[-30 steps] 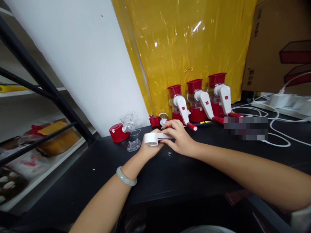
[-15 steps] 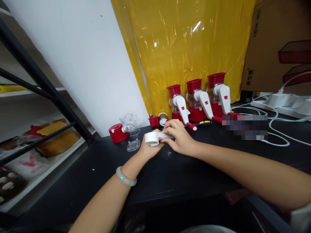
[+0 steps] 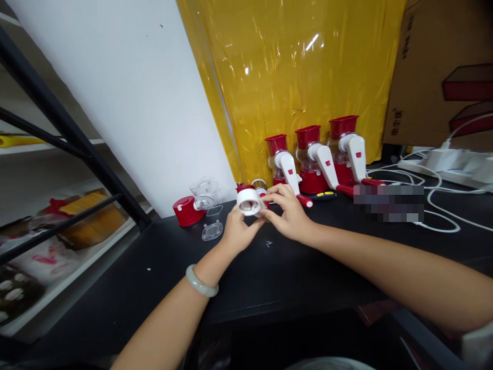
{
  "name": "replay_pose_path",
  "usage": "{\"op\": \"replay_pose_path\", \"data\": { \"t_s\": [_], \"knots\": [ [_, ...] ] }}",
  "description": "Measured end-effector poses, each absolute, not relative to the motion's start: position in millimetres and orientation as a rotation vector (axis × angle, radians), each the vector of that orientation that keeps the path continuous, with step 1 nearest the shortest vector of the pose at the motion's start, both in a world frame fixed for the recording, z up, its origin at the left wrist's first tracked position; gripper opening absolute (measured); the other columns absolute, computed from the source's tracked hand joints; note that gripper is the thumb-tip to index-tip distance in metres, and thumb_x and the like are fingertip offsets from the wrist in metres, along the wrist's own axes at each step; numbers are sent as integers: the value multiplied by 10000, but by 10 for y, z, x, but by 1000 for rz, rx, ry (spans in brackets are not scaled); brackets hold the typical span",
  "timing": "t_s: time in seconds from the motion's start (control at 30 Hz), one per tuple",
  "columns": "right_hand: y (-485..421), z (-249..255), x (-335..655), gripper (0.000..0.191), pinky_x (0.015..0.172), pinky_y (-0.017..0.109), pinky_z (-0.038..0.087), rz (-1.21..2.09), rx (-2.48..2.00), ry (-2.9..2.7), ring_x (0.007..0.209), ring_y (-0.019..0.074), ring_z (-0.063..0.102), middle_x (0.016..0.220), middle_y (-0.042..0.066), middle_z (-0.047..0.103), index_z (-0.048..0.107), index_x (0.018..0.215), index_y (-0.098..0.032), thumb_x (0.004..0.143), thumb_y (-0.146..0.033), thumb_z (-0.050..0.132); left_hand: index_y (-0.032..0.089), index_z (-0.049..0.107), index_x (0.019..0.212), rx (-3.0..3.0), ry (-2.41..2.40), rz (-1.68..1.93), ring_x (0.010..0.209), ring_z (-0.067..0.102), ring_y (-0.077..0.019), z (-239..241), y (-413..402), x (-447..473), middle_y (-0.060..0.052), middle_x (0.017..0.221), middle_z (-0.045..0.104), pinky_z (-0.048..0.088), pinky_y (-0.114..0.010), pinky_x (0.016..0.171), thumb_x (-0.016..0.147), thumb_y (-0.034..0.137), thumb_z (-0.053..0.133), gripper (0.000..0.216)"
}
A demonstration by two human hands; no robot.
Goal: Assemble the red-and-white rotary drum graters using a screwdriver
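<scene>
White crank arm (image 3: pixel 247 199) under a two-sided grip

Above the black table (image 3: pixel 246 280), the left hand (image 3: pixel 236 232) is curling half-closed around the crank arm, apparently supporting it, while the right hand (image 3: pixel 288 216) is pinching its right side, perhaps for steadiness. Its hollow end is facing the wearer. Three rotary graters (image 3: pixel 313 181) are standing behind, probably leaving working room; a clear plate (image 3: pixel 212 232) is lying left.

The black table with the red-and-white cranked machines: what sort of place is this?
Probably a small assembly or repair corner: three hand-cranked machines stand on the black table, a red piece and clear parts sit nearby, and a white part is being held.
</scene>
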State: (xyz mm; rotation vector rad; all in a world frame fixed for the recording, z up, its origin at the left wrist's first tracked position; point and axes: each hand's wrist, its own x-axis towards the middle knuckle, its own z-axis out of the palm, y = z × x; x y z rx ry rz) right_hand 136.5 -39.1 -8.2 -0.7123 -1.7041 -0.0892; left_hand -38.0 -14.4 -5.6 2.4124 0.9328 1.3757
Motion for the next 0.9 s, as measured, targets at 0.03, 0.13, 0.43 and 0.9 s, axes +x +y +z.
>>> {"op": "replay_pose_path", "data": {
  "t_s": [0.03, 0.13, 0.43, 0.9],
  "knots": [
    [-370, -79, 1376, 137, 902, 454, 454, -63, -724, -1672, 998, 241, 538, 982, 69, 595, 660, 956, -229, 862, -328, 648, 176, 645, 913, 2435, 907, 1397, 929, 618, -236, -48, -159, -380, -76, 964, 681, 468, -366, 850, 801, 323, 683, 189],
    [-297, -88, 1407, 164, 930, 456, 454, 53, -754, -1627, 1006, 235, 558, 982, 63, 593, 655, 903, -224, 876, -383, 627, 181, 611, 1033, 2448, 861, 1312, 979, 620, -221, -34, -194, -388, -81, 1038, 676, 463, -342, 877, 910, 359, 561, 222],
    [-205, -201, 1358, 465, 936, 440, 496, 398, -781, -1528, 1080, 242, 600, 1148, 109, 631, 556, 1160, -185, 771, -370, 730, 191, 567, 1122, 2550, 886, 1101, 787, 642, -191, 23, -200, -438, -30, 804, 692, 456, -321, 824, 961, 329, 470, 233],
    [-159, -235, 1320, 407, 931, 444, 507, 621, -750, -1425, 1045, 246, 653, 1108, 111, 693, 602, 1073, -176, 736, -347, 755, 196, 621, 1107, 2701, 916, 1128, 803, 623, -206, 51, -158, -439, -22, 775, 680, 409, -363, 905, 951, 325, 472, 252]
  ]
}}
